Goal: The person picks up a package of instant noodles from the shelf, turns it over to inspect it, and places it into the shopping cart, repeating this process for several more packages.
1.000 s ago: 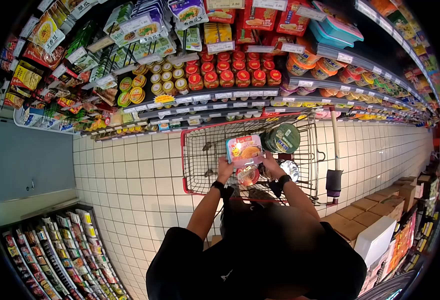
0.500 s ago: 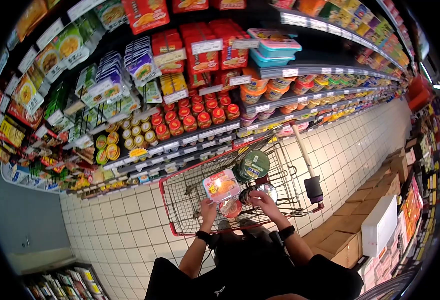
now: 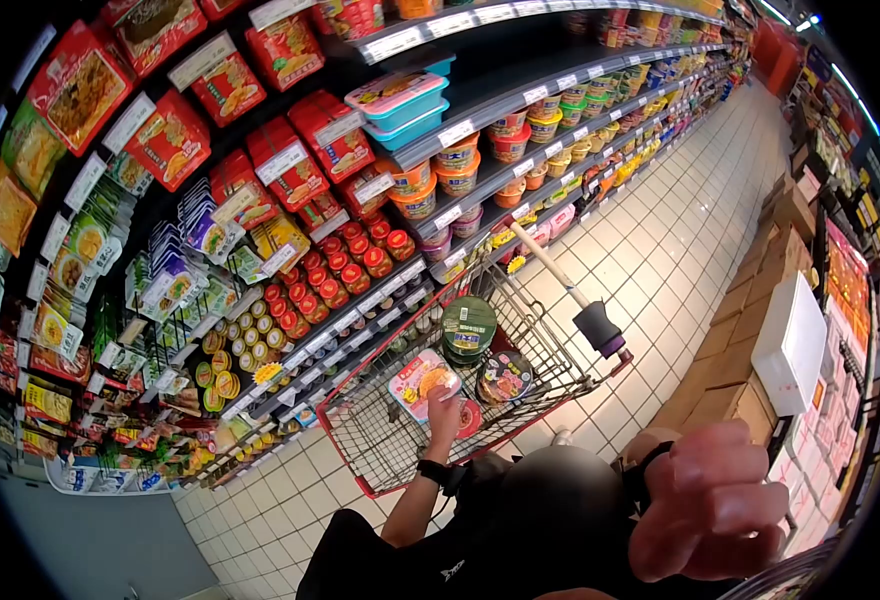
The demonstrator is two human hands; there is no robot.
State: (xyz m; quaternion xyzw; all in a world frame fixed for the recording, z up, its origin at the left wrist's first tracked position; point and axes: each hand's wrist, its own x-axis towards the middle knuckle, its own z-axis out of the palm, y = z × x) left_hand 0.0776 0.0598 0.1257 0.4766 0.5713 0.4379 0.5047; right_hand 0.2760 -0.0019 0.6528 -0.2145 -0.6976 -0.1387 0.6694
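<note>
My left hand [image 3: 444, 412] is in the shopping cart [image 3: 352, 440], its fingers closed at the lower right corner of a pink-and-white food box [image 3: 418, 380]. Beside that hand sits a small red round tub [image 3: 470, 418]. A dark instant noodle bowl [image 3: 505, 378] with a printed lid and a large green tub [image 3: 468, 328] stand farther right and back in the cart. Close to the camera at lower right, my right hand [image 3: 710, 500] is raised with its fingers curled into a fist. I see nothing in it.
Shelves of red noodle packs [image 3: 295, 165], red-lidded jars [image 3: 325, 280] and noodle bowls [image 3: 510, 138] run along the left and far side. A pole with a dark padded end [image 3: 597, 326] slants across the cart's right edge. Cardboard boxes [image 3: 715, 375] and a white foam box [image 3: 788, 345] line the right.
My right hand has left the dark noodle bowl and come up toward the camera. My left hand has shifted to the box's lower right corner. The view has turned and tilted.
</note>
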